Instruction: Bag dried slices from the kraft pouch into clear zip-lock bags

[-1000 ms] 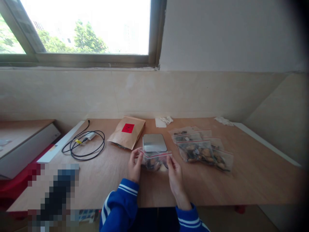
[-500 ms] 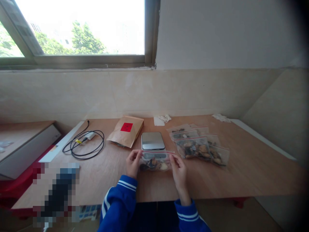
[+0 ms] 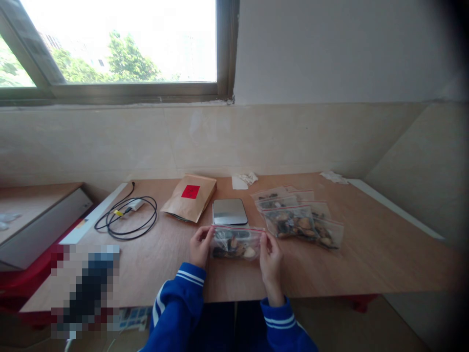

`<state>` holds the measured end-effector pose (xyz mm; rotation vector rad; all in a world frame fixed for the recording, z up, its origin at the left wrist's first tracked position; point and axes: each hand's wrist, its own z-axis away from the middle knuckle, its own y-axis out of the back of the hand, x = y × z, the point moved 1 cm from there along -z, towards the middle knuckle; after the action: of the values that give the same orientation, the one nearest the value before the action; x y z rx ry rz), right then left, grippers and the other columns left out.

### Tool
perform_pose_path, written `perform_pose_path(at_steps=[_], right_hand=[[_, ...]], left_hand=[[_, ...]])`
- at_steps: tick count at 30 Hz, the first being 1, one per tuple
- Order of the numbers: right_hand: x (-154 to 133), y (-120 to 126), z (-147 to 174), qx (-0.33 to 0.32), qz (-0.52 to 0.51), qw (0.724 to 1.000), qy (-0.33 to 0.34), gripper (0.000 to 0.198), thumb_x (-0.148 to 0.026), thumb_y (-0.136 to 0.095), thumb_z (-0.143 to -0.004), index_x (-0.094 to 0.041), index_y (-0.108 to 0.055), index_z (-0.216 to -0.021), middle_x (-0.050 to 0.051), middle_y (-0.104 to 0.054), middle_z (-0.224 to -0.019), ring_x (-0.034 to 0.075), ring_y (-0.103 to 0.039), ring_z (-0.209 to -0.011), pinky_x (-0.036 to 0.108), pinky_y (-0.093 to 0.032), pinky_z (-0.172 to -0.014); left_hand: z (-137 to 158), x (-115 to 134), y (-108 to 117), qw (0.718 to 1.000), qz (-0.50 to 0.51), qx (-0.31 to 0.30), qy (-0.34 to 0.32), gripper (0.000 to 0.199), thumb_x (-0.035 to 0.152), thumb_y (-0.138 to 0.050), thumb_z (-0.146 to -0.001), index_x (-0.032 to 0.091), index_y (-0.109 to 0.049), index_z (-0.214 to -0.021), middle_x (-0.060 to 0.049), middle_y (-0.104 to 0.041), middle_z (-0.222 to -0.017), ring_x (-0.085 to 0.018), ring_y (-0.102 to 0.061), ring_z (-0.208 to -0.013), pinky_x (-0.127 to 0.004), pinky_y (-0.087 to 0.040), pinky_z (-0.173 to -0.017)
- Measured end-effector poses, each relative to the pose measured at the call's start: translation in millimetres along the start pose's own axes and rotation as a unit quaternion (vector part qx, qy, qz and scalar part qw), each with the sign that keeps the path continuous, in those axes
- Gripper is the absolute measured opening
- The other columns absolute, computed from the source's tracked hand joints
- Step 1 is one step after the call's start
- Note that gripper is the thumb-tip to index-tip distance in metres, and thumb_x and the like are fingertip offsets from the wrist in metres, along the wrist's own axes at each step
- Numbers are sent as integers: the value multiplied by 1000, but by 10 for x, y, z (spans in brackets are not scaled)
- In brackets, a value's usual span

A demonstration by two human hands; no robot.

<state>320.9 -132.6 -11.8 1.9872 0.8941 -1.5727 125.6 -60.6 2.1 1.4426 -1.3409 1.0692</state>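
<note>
Between my two hands is a clear zip bag (image 3: 236, 246) with a red seal line and dark, brown and pale dried pieces inside. My left hand (image 3: 201, 246) pinches its upper left corner; my right hand (image 3: 270, 254) grips the right edge near the top. Just behind the bag sits a small scale (image 3: 230, 211) with a silver plate, its front part hidden by the bag. To the right, several similar filled zip bags (image 3: 293, 222) lie overlapping in a pile.
A brown paper pouch (image 3: 189, 198) with a red label lies left of the scale. Farther left are a coiled black cable (image 3: 126, 217) and a blurred-out dark object (image 3: 88, 288). Crumpled white paper (image 3: 246, 180) rests at the back of the wooden table (image 3: 348, 274).
The zip bag between my hands looks flatter and its face shows more fully. Both hands keep hold of it; the whole view has shifted slightly.
</note>
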Motion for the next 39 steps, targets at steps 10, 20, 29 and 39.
perform_pose_path(at_steps=[10, 20, 29, 39], right_hand=[[54, -12, -11, 0, 12, 1000, -4, 46, -58, -52, -81, -15, -65, -92, 12, -72, -83, 23, -66, -76, 33, -50, -68], [55, -85, -46, -34, -69, 996, -49, 39, -54, -55, -80, -17, -63, -89, 9, -71, -83, 22, -66, -77, 33, -51, -69], [1, -82, -68, -17, -108, 993, -53, 33, -45, -67, -72, -16, -62, -86, 8, -70, -84, 21, -65, -79, 34, -51, -74], [-75, -167, -138, -34, -160, 985, -57, 30, -46, -65, -74, -17, -61, -83, 4, -68, -80, 18, -64, -77, 32, -50, -72]], left_hand=[[20, 39, 12, 998, -52, 27, -38, 24, 40, -63, -77, 19, -71, -86, -5, -69, -85, -17, -60, -78, -26, -45, -71], [9, 57, -12, 999, 44, -23, 11, 23, 39, -68, -74, 18, -67, -84, -2, -66, -79, -14, -60, -73, -24, -46, -67], [-11, 69, -47, 986, 133, -56, 83, 22, 34, -75, -67, 15, -69, -76, -2, -68, -76, -14, -60, -72, -25, -47, -70], [11, 171, -68, 987, 129, -65, 63, 28, 38, -74, -66, 16, -59, -73, -1, -67, -73, -15, -62, -73, -27, -48, -72]])
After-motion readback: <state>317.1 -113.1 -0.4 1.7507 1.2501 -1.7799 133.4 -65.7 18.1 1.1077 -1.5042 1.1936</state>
